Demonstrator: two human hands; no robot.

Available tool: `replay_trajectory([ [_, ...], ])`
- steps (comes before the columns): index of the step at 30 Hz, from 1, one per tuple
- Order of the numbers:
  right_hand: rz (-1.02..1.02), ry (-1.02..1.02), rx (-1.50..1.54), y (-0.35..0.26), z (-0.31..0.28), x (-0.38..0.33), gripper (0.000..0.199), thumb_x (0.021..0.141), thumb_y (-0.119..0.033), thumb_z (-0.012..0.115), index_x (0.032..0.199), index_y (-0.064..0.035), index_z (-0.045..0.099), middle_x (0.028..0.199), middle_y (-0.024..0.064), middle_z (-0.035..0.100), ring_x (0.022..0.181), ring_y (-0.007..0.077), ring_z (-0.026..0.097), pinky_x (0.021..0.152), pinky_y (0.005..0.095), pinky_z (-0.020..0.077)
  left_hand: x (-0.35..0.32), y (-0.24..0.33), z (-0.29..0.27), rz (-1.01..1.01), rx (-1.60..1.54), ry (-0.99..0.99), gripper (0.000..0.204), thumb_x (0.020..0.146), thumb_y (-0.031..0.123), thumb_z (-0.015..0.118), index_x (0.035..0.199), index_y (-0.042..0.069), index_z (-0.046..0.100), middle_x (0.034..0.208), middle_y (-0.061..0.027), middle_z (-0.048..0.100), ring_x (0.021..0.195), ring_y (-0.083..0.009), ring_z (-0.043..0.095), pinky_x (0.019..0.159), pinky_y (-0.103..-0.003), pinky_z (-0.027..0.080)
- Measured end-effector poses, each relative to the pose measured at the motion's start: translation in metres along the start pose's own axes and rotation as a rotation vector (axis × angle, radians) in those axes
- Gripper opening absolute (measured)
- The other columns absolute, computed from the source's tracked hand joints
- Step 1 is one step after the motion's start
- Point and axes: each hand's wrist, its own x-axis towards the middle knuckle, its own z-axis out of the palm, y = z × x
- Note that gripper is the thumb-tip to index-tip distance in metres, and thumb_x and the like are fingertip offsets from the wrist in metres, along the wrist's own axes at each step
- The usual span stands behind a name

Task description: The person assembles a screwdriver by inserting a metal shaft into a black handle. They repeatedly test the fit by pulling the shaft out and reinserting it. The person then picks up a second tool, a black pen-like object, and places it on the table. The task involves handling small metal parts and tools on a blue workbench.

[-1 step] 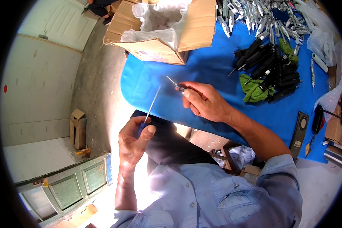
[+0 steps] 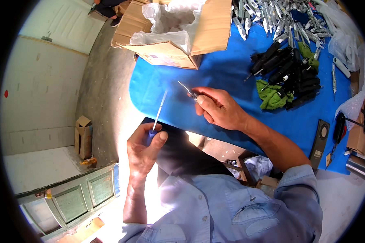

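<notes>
My left hand is closed round the blue handle of a screwdriver, whose thin shaft points up and away, over the near left edge of the table. Over the blue table cover, my right hand pinches a small, slim tool with a metallic body and a thin pointed tip. Its exact kind cannot be made out, since the fingers hide most of it. The tip leans toward the far left. A gap separates the screwdriver from this tool.
An open cardboard box lined with plastic stands at the far left of the table. Farther right lie a heap of silver-grey pen-shaped tools, black-handled tools and a green cloth. A metal cylinder sits at the right.
The screwdriver's shaft has swung slightly left in my left hand. My right hand and its slim tool stay almost still.
</notes>
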Motion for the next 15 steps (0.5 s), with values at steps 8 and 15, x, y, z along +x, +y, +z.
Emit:
replay_trajectory([
  [8,-0.018,-0.019,0.047,-0.002,-0.002,-0.002,0.038,0.110,-0.023,0.049,0.136,0.0035,0.053,0.084,0.0049,0.062,0.059,0.0064,0.051,0.050,0.0234,0.0422,0.038,0.004,0.062,0.148,-0.044,0.179,0.017,0.096,0.012,0.076,0.106,-0.003,0.072,0.072,0.0063,0.058,0.064,-0.0009,0.047,0.058,-0.019,0.039],
  [15,-0.053,-0.014,0.062,0.011,-0.001,0.000,0.036,0.107,-0.021,0.052,0.132,0.0041,0.056,0.083,0.0051,0.064,0.062,0.0079,0.057,0.056,0.0259,0.0484,0.051,-0.007,0.086,0.233,0.031,0.242,0.016,0.095,0.011,0.075,0.107,0.001,0.073,0.077,0.0013,0.063,0.066,-0.0036,0.047,0.058,-0.022,0.041],
])
